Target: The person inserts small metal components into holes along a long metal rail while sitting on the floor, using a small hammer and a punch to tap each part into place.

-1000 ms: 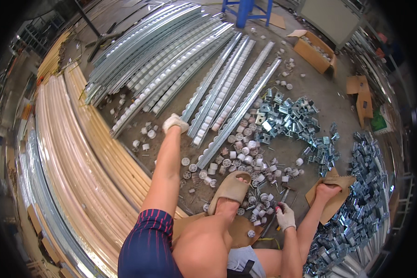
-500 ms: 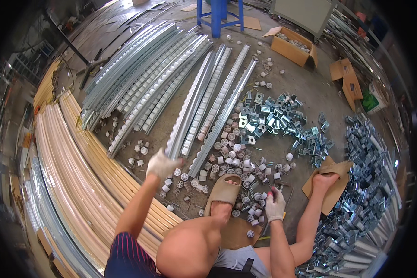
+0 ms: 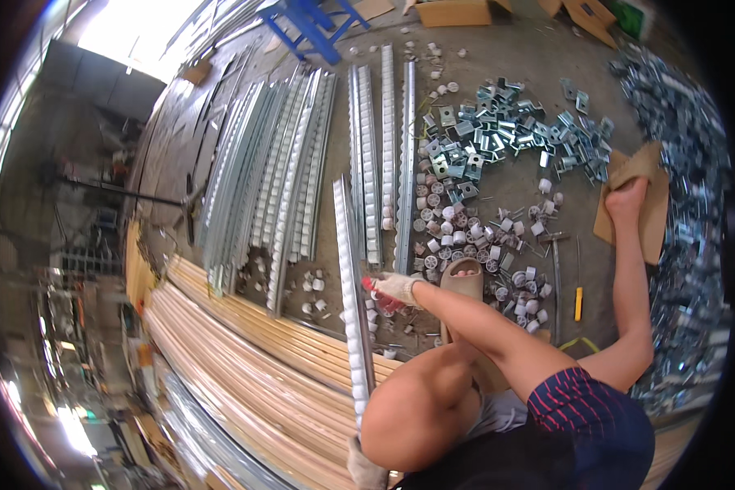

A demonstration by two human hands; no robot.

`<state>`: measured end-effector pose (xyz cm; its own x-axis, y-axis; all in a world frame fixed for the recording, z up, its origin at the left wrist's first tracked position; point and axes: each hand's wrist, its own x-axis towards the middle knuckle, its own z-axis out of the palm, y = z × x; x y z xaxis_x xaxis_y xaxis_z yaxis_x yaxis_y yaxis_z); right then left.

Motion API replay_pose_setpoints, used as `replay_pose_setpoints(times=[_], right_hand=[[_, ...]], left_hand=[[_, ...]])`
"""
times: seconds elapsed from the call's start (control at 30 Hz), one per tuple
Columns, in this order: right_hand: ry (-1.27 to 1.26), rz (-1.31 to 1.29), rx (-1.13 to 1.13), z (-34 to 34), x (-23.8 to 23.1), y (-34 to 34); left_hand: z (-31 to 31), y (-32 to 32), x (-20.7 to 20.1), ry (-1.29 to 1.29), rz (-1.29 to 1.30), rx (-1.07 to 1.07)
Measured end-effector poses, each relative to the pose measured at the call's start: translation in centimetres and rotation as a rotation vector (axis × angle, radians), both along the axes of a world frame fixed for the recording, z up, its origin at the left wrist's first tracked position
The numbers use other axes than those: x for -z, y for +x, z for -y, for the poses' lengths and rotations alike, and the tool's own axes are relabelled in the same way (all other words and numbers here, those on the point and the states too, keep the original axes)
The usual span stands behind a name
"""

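My left hand [image 3: 367, 467], in a pale work glove, is closed round the near end of a long metal roller rail [image 3: 353, 327] lined with white rollers. My knee partly covers that end. The rail extends away from me, its far end near the other rails on the floor. My right hand [image 3: 396, 288], gloved and red at the fingertips, is at the rail's right side around mid-length. Its fingers are blurred, so their grip is unclear. Loose white rollers [image 3: 457, 237] lie beyond my sandalled foot.
More roller rails [image 3: 286, 180] lie in rows ahead. Shiny metal brackets [image 3: 498, 131] are heaped beyond the rollers, with a larger bracket pile [image 3: 678, 245] at right. A hammer [image 3: 556, 278] and a yellow-handled screwdriver [image 3: 578, 302] rest near my leg. Wrapped tubes [image 3: 245, 359] run along the left.
The view has turned left. My left hand has drawn one roller rail back toward my body, beside my knee. My right hand has left the loose rollers and crossed to the rail.
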<state>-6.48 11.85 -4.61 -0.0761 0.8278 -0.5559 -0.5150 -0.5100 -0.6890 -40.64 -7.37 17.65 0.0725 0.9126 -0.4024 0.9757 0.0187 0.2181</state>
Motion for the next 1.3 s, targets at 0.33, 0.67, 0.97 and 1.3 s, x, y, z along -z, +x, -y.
replay_pose_setpoints(times=[0.33,0.67,0.97,1.3], right_hand=[[0.299,-0.154,0.121,1.1,-14.7,-4.5],[0.189,-0.118,1.137,11.0,-6.2,6.7],[-0.258,0.259,0.359,21.9,-3.5,9.2],[-0.068,0.465,0.035,22.5,-8.3,7.5]], left_hand=[[-1.7,-5.7,2.0,-0.081,0.022,-0.040],[-6.7,-7.1,3.7,-0.188,0.087,-0.026],[-11.6,-1.7,7.6,-0.469,0.294,0.092],[-13.9,39.9,10.5,-0.607,0.558,0.764]])
